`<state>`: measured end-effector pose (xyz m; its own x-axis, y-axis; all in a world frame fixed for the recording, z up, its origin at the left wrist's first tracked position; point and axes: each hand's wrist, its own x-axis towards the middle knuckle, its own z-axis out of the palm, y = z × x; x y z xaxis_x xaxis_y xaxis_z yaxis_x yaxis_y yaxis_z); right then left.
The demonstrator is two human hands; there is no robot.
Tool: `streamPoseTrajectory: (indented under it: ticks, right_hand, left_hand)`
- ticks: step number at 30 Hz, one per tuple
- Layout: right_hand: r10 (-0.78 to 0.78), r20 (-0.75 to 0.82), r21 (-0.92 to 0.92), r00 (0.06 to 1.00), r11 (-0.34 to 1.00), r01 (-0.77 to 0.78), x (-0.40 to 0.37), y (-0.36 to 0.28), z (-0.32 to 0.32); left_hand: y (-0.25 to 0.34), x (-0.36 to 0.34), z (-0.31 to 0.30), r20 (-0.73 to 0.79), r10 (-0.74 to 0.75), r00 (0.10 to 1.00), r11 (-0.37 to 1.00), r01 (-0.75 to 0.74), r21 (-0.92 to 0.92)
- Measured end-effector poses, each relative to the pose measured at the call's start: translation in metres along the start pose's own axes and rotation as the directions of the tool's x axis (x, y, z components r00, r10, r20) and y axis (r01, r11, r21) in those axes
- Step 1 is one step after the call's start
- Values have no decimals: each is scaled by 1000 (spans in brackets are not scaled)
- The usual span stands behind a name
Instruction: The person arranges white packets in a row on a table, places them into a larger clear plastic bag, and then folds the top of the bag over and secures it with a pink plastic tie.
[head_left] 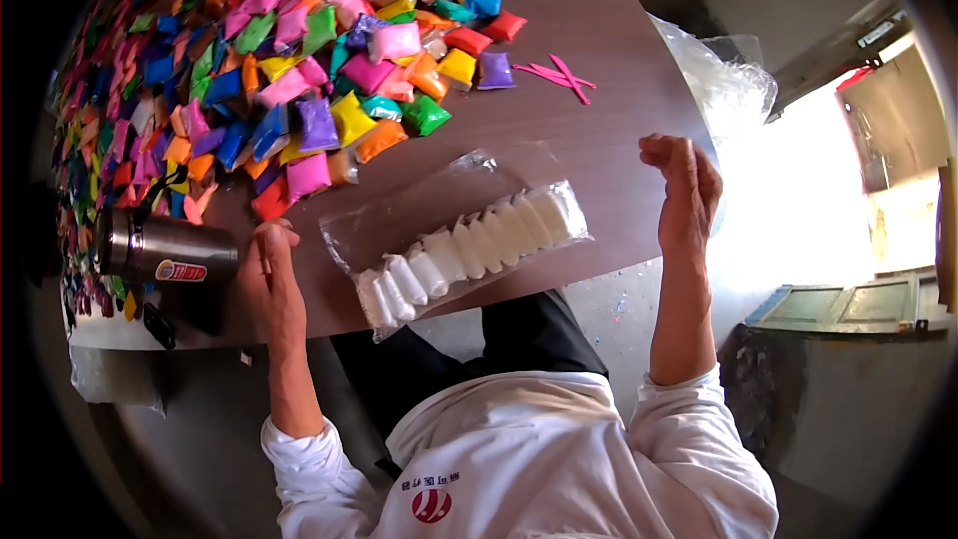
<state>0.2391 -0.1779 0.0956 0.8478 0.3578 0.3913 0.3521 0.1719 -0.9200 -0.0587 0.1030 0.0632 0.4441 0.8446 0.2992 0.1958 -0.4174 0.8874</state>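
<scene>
A clear plastic bag (439,202) lies on the table between my hands, with a row of several white packets (469,245) inside it. To its left, my left hand (269,265) is closed with the fingers curled, close beside a dark metal thermos (170,248) lying on its side. No object shows in those fingers. Off the bag's right end, near the table's right edge, my right hand (687,188) is raised with its fingers curled in. Nothing can be seen in it either.
A large heap of small colourful packets (319,125) covers the table's (589,140) far left side. Pink plastic sticks (559,78) lie crossed to the right of the heap. Clear plastic wrapping (714,75) hangs beyond the right edge. A small black object (158,325) sits near the front left edge.
</scene>
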Motion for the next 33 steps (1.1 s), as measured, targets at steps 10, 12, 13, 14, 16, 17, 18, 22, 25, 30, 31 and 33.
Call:
streamPoseTrajectory:
  ticks: [10, 12, 13, 14, 16, 17, 18, 22, 25, 30, 31, 33]
  right_hand:
    - [-99, 572, -280, 814, 910, 307, -6, 15, 42]
    - [-162, 572, -333, 804, 850, 409, -2, 21, 54]
    - [-133, 598, -398, 790, 807, 437, 4, 21, 59]
    - [-135, 598, -395, 790, 808, 437, 8, 24, 65]
    - [-104, 628, -485, 771, 723, 492, 15, 36, 78]
    - [-73, 650, -512, 756, 693, 507, 19, 43, 83]
    - [-76, 649, -511, 757, 693, 508, 23, 47, 88]
    - [90, 784, -513, 614, 651, 560, 35, 66, 107]
    - [243, 812, -551, 530, 617, 562, 48, 57, 122]
    - [195, 809, -515, 554, 691, 508, 52, 77, 128]
    - [186, 779, -516, 598, 732, 445, 52, 80, 126]
    - [171, 747, -509, 643, 769, 387, 52, 82, 125]
  left_hand:
    - [54, -18, 64, 417, 84, 905, 987, -133, 88]
    - [47, -27, 74, 447, 121, 886, 983, -169, 68]
    - [47, -31, 78, 433, 120, 893, 983, -168, 75]
    - [45, -33, 79, 433, 120, 894, 982, -170, 77]
    - [43, -34, 80, 455, 87, 886, 979, -161, 126]
    - [43, -33, 81, 456, 91, 885, 978, -166, 127]
    - [43, -32, 82, 456, 89, 885, 977, -166, 131]
    - [50, -28, 83, 477, 25, 879, 975, -126, 181]
    - [54, -27, 85, 546, -10, 838, 956, -152, 250]
    - [44, -28, 91, 528, 105, 843, 958, -228, 174]
    - [40, -28, 92, 534, 148, 833, 945, -278, 172]
    - [40, -27, 94, 544, 154, 825, 934, -301, 192]
